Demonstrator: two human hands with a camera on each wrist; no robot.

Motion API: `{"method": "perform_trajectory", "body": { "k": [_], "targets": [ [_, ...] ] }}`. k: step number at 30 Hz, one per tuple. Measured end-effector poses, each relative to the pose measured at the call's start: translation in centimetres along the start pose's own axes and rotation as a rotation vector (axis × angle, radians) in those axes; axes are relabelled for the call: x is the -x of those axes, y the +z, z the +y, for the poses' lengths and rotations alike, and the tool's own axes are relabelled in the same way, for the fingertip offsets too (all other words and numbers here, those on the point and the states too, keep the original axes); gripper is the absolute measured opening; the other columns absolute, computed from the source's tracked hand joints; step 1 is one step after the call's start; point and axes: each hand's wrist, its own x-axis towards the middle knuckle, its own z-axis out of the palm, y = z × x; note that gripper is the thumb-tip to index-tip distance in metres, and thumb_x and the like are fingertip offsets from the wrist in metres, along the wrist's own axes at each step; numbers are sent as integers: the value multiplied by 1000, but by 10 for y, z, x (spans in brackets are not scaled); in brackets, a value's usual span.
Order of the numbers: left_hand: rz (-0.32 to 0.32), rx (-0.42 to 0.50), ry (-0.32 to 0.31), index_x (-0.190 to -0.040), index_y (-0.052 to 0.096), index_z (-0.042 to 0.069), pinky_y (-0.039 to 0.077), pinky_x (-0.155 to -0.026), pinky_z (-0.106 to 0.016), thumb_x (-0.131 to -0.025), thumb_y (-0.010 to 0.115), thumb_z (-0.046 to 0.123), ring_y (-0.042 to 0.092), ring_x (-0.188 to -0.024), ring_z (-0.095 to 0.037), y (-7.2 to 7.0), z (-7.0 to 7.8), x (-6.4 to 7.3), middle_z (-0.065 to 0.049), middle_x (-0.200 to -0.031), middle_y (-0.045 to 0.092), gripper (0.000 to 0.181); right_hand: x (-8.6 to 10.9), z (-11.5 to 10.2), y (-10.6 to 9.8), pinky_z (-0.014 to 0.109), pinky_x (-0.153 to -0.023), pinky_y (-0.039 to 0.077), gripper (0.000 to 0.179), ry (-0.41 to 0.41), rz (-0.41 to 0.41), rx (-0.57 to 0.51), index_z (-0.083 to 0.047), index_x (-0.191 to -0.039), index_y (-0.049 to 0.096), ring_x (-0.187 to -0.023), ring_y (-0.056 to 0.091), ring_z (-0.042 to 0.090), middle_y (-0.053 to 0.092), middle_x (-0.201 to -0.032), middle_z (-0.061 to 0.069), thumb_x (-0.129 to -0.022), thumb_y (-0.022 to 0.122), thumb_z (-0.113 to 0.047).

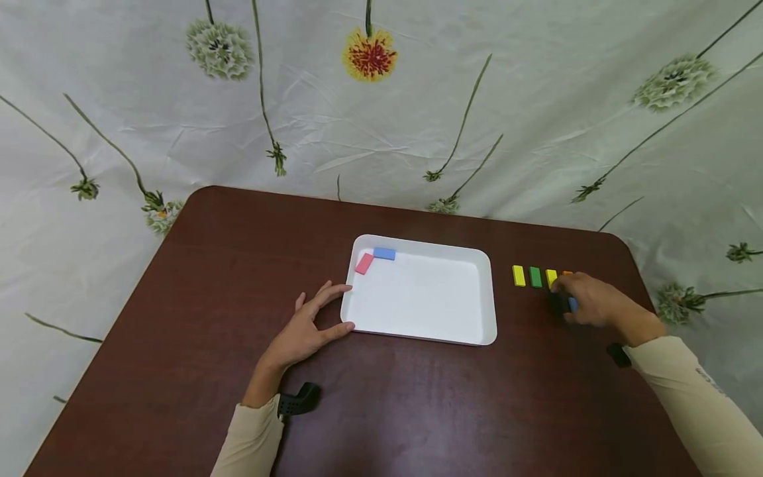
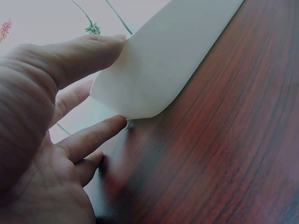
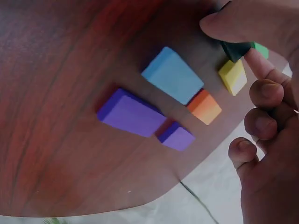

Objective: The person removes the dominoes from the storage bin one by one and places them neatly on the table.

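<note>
My right hand (image 1: 593, 301) pinches a dark block (image 3: 237, 51) between thumb and index finger, its other fingers curled in the right wrist view. Close by are a yellow block (image 3: 233, 78), an orange block (image 3: 204, 107), a light blue block (image 3: 174, 75), a long purple block (image 3: 131, 113) and a short purple one (image 3: 176, 136). With fairly straight, spread fingers, my left hand (image 1: 303, 338) touches the near left corner of a white tray (image 1: 417, 336). Inside the tray lie a pink block (image 1: 364, 264) and a blue block (image 1: 384, 254), near its far left corner.
Left of my right hand, a yellow block (image 1: 518, 275) and a green block (image 1: 535, 277) stand in the row. Everything rests on a dark brown table (image 1: 197, 318) with rounded far corners. A white floral cloth (image 1: 322, 99) hangs behind it.
</note>
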Motion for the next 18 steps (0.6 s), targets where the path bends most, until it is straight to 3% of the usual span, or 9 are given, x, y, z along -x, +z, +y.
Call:
{"method": "perform_trajectory", "body": {
  "k": [18],
  "targets": [
    [6, -3, -4, -147, 48, 23, -10, -117, -64, -88, 79, 29, 15, -156, -31, 1, -1, -1, -7, -156, 44, 66, 6, 4, 7, 56, -86, 51, 48, 35, 3, 18, 3, -118, 59, -107, 61, 41, 60, -123, 26, -79, 83, -13]
  ]
}}
